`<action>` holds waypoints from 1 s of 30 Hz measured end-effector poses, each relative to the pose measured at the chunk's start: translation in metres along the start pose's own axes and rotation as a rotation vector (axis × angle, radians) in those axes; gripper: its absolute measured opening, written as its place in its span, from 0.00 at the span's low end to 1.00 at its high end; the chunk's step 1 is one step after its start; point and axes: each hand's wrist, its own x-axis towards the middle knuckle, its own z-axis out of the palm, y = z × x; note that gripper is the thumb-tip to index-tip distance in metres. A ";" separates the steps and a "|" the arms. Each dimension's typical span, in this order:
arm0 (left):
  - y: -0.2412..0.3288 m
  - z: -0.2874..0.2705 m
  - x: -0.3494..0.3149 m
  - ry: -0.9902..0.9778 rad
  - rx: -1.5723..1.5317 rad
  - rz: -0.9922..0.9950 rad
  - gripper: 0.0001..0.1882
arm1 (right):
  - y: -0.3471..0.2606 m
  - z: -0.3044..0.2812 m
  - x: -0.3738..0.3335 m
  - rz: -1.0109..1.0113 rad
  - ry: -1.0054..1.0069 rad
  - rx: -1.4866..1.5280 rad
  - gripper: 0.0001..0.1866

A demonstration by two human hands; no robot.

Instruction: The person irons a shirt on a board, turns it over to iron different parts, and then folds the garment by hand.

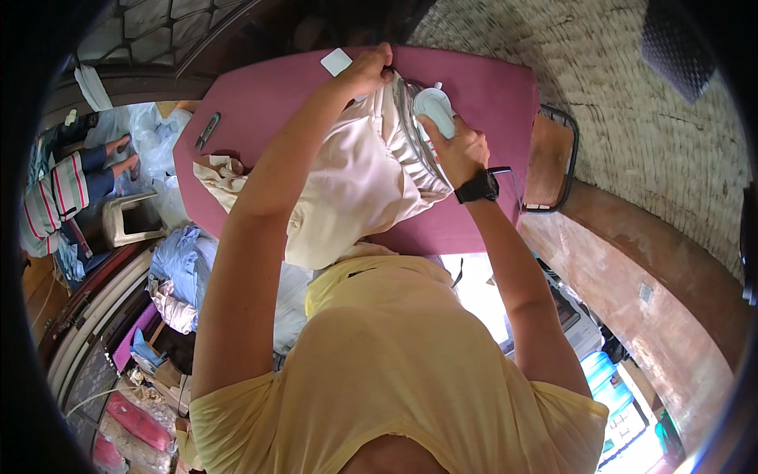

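A beige garment [355, 174], with what looks like a waistband at its far right, lies bunched across a maroon padded board [276, 87] and hangs over its near edge. At the far edge, my left hand [369, 73] is closed on the garment's upper end. My right hand [462, 150], a black watch on its wrist, grips a pale clothes iron [433, 107] from the right. The iron rests against the banded part of the garment; its underside is hidden. Left of the garment lies a small grey-green tool [208, 133], and near my left hand a white square piece [336, 62].
A black metal frame with a brown panel [549, 162] juts from the board's right end. Beyond stands a rough pale wall [600, 95]. At left are clear plastic bags [158, 134], a beige stool [130, 221], piled cloth [178, 265] and another person's legs [110, 162].
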 end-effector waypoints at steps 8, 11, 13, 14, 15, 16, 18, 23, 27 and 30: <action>-0.003 -0.006 0.006 -0.088 0.129 -0.055 0.17 | -0.017 0.001 0.015 0.061 -0.047 -0.019 0.35; 0.007 -0.016 0.009 -0.107 0.211 -0.004 0.24 | -0.010 -0.005 0.014 0.014 0.002 0.037 0.36; 0.016 -0.029 0.003 -0.015 0.317 0.109 0.29 | 0.014 -0.024 0.012 -0.038 0.055 0.103 0.36; 0.029 -0.043 0.000 0.136 0.378 0.053 0.33 | 0.047 -0.029 0.012 0.061 0.032 -0.060 0.38; 0.019 -0.055 -0.007 0.229 0.456 -0.140 0.36 | 0.051 -0.064 0.005 0.273 -0.061 0.126 0.37; 0.008 -0.068 -0.013 0.319 0.527 -0.326 0.39 | 0.076 -0.084 0.000 0.337 -0.057 0.249 0.37; -0.063 -0.063 -0.037 0.265 0.513 -0.716 0.48 | 0.151 -0.092 0.004 0.112 0.284 0.190 0.36; -0.011 -0.013 -0.040 0.471 0.011 -0.901 0.56 | 0.237 -0.126 0.001 0.621 0.186 0.046 0.46; -0.066 0.016 -0.042 0.892 -0.335 -0.749 0.43 | 0.251 -0.097 0.007 0.596 0.244 -0.044 0.50; -0.016 0.020 -0.043 0.821 -0.875 -0.458 0.22 | 0.261 -0.091 -0.005 0.604 0.293 -0.026 0.49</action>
